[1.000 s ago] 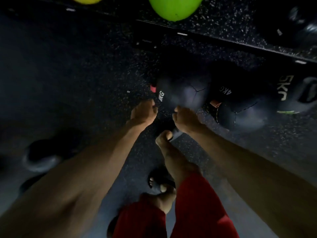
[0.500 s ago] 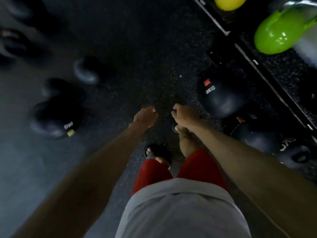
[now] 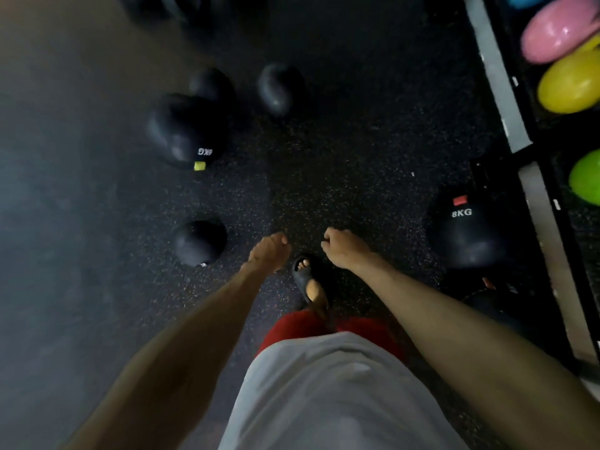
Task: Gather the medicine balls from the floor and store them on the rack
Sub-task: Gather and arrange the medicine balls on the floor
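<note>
Several black medicine balls lie on the dark speckled floor. A small one (image 3: pixel 199 242) rests just left of my left hand (image 3: pixel 268 252). Further off at the upper left sits a large ball marked 6KG (image 3: pixel 185 131), with two smaller balls (image 3: pixel 279 89) behind it. A ball marked 8KG (image 3: pixel 467 232) stands at the right, beside the rack (image 3: pixel 500 92). My right hand (image 3: pixel 349 246) hangs to the left of it. Both hands are loosely curled with nothing in them.
The rack runs along the right edge and holds pink (image 3: pixel 558 30), yellow (image 3: pixel 568 86) and green (image 3: pixel 586 177) balls. Another dark ball (image 3: pixel 490 306) lies low at the right behind my forearm. My foot in a dark sandal (image 3: pixel 308 280) is between my hands.
The view has swung left, away from the rack and the balls beside it, toward the balls scattered on the open floor. Both hands stayed empty and curled in front of me.
</note>
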Demonstrator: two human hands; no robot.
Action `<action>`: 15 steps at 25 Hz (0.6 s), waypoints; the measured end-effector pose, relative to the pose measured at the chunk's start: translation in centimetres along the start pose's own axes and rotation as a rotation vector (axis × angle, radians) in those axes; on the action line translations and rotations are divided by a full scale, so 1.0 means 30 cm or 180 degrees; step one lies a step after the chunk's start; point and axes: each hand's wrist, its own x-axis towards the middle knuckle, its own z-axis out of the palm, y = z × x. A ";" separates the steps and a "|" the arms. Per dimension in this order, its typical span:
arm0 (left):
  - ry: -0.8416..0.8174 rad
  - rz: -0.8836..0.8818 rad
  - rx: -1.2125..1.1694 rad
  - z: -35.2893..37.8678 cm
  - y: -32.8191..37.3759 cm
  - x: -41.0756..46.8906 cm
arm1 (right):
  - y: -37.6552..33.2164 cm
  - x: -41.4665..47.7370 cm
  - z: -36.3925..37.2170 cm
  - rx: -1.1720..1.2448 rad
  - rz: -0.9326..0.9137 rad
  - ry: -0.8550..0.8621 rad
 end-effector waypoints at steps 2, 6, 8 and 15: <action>0.0046 -0.0102 -0.0144 0.026 -0.104 -0.085 | -0.082 -0.034 0.084 -0.0099 -0.0055 -0.0015; 0.0165 -0.0260 -0.0294 0.009 -0.308 -0.253 | -0.257 -0.118 0.273 -0.0177 -0.0129 -0.0057; 0.0198 -0.0300 -0.0303 -0.006 -0.430 -0.326 | -0.351 -0.170 0.361 -0.0223 -0.0188 -0.0110; -0.0054 -0.0291 0.0063 -0.070 -0.847 -0.468 | -0.603 -0.232 0.604 -0.0231 -0.0399 -0.0342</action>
